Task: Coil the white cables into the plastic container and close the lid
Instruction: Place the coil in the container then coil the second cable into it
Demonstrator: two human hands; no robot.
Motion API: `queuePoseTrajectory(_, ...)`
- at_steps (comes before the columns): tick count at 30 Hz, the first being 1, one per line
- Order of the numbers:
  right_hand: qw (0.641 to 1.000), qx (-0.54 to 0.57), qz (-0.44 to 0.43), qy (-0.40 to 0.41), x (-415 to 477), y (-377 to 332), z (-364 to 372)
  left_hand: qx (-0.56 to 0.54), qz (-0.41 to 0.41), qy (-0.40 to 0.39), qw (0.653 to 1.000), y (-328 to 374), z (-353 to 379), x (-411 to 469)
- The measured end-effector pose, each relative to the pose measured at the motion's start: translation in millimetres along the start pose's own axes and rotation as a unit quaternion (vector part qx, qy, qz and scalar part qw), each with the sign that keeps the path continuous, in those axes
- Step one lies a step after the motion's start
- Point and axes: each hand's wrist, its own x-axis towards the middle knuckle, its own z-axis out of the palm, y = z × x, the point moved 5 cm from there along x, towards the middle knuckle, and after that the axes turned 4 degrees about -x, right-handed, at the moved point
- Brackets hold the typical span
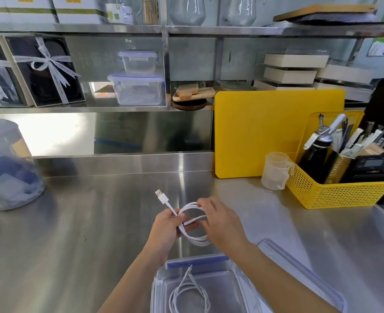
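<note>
Open container (238, 288) below both hands' coiled cable (197, 239).

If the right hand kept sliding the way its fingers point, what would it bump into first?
The right hand points leftward with its fingers already on the coiled white cable. Just beyond is the left hand pinching the coil, so it would probably meet that next.

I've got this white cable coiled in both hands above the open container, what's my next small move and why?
Probably tuck the loose USB plug into the coil, then lower it into the container. Both the left hand and right hand grip the loops, the plug end sticks up free, one coiled cable already lies inside, and the lid is off.
</note>
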Motion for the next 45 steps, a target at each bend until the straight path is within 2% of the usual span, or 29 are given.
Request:
queuePoseTrajectory(2,0.994,-0.068,-0.042,0.075,-2.9,-1.3,-5.0,0.003,-0.017,-0.019,1.000,-1.2,-1.4,0.9)
queuePoseTrajectory(4,0.987,-0.082,-0.085,0.110,-5.7,0.9,-1.9,0.004,-0.033,-0.039,0.999,-1.1,-1.9,0.2)
queuePoseTrajectory(6,0.983,-0.060,-0.111,0.137,-9.4,4.3,0.2,-0.014,-0.045,-0.053,0.998,0.4,-1.0,-1.4)
queuePoseTrajectory(11,0.978,0.025,-0.079,0.194,-12.7,7.3,-9.8,-0.069,-0.059,-0.060,0.994,1.3,1.4,-0.8)
queuePoseTrajectory(14,0.976,0.149,0.031,0.154,-11.4,11.3,-13.9,-0.097,-0.061,-0.050,0.992,0.9,1.8,-0.7)
queuePoseTrajectory(16,0.959,0.246,0.122,0.073,-8.4,13.5,-10.4,-0.069,-0.048,-0.033,0.996,0.0,-0.6,0.1)
queuePoseTrajectory(18,0.943,0.277,0.186,0.009,-7.5,17.3,-4.4,-0.028,-0.036,-0.014,0.999,-1.7,-3.5,1.0)
queuePoseTrajectory(22,0.975,0.146,0.150,-0.068,-12.2,18.1,3.3,0.102,-0.016,0.018,0.995,-6.3,-8.8,1.4)
queuePoseTrajectory(24,0.974,0.146,0.148,-0.090,-17.6,20.6,6.6,0.150,-0.010,0.019,0.988,-10.9,-9.6,1.0)
queuePoseTrajectory(28,0.963,0.158,0.161,-0.146,-30.1,31.1,6.7,0.176,-0.016,0.007,0.984,-24.2,-6.0,-2.4)
queuePoseTrajectory(32,0.957,0.129,0.162,-0.204,-46.4,43.4,9.1,0.212,-0.057,-0.039,0.975,-42.4,4.9,-7.5)
queuePoseTrajectory(35,0.964,0.063,0.130,-0.221,-59.4,46.8,11.0,0.274,-0.083,-0.075,0.955,-61.1,10.1,-9.7)
queuePoseTrajectory(40,0.965,-0.038,0.090,-0.242,-75.1,45.7,18.0,0.343,-0.068,-0.052,0.936,-88.4,13.8,-8.5)
queuePoseTrajectory(43,0.961,-0.112,0.033,-0.251,-82.8,39.6,27.2,0.342,-0.076,-0.061,0.935,-101.1,16.2,-10.8)
queuePoseTrajectory(45,0.956,-0.147,0.007,-0.252,-87.4,35.9,33.4,0.378,-0.058,-0.063,0.922,-105.9,17.9,-11.6)
